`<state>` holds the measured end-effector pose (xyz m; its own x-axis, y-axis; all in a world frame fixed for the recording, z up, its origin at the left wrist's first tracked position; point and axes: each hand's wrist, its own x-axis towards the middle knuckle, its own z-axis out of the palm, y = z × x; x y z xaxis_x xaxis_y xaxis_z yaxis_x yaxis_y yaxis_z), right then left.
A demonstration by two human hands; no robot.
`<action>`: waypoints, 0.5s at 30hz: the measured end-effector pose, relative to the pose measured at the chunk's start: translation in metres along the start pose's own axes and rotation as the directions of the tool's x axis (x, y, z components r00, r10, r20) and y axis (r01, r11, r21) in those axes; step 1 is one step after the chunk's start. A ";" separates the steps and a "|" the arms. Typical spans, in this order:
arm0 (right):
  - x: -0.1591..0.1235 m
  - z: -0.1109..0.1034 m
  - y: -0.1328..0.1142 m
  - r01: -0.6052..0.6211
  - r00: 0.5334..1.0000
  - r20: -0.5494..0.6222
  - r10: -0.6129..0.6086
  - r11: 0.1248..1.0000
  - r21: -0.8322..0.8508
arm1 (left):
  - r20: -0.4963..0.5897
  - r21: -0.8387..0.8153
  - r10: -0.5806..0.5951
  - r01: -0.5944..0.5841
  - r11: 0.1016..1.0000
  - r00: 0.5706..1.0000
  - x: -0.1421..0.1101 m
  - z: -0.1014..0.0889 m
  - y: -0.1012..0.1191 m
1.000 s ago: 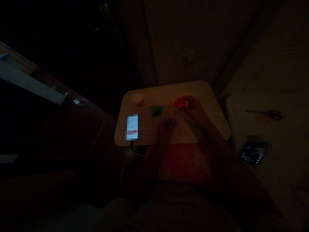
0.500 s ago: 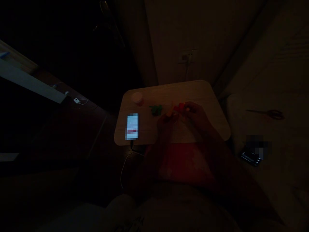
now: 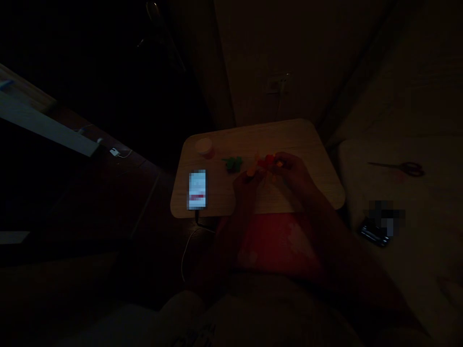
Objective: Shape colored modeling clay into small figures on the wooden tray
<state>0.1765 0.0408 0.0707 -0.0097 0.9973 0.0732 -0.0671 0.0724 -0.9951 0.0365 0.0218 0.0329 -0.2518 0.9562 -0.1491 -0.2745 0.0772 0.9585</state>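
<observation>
In dim light, my left hand (image 3: pixel 244 182) and my right hand (image 3: pixel 294 169) meet over a small wooden-topped table (image 3: pixel 307 130). Between their fingertips is a small bright red object (image 3: pixel 269 158) with orange or yellow parts about it; its kind is too dark to make out. My right fingers are closed at its right side. My left fingers, curled, pinch its lower left side. Just left of my left hand, a green object (image 3: pixel 233 164) with a leafy, irregular outline lies on the tabletop.
A lit phone (image 3: pixel 197 189) with a cable (image 3: pixel 183 255) lies at the table's left. Behind it stands a round, light-lidded tub (image 3: pixel 204 146). To the right, scissors (image 3: pixel 408 168) and a dark device (image 3: pixel 375 233) rest on a pale surface. A wall socket (image 3: pixel 278 84) is behind the table.
Both hands stay together around the red object, with only slight finger movement. The view has shifted a little; the phone, tub and green object keep their places on the table.
</observation>
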 end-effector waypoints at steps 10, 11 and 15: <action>-0.001 -0.004 0.002 -0.008 1.000 -0.020 0.008 1.000 -0.008 | 0.013 0.025 0.010 -0.010 1.000 1.000 -0.005 -0.001 0.009; -0.001 -0.004 0.002 -0.001 1.000 -0.024 0.000 1.000 -0.011 | 0.014 0.030 0.016 -0.017 0.999 1.000 -0.005 -0.001 0.009; -0.002 -0.003 -0.001 0.018 1.000 0.002 -0.018 1.000 -0.018 | 0.023 0.018 0.029 -0.029 0.999 0.999 -0.004 0.000 0.009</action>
<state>0.1791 0.0383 0.0710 -0.0101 0.9957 0.0917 -0.0498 0.0911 -0.9946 0.0352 0.0183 0.0418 -0.2384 0.9643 -0.1156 -0.2499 0.0541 0.9668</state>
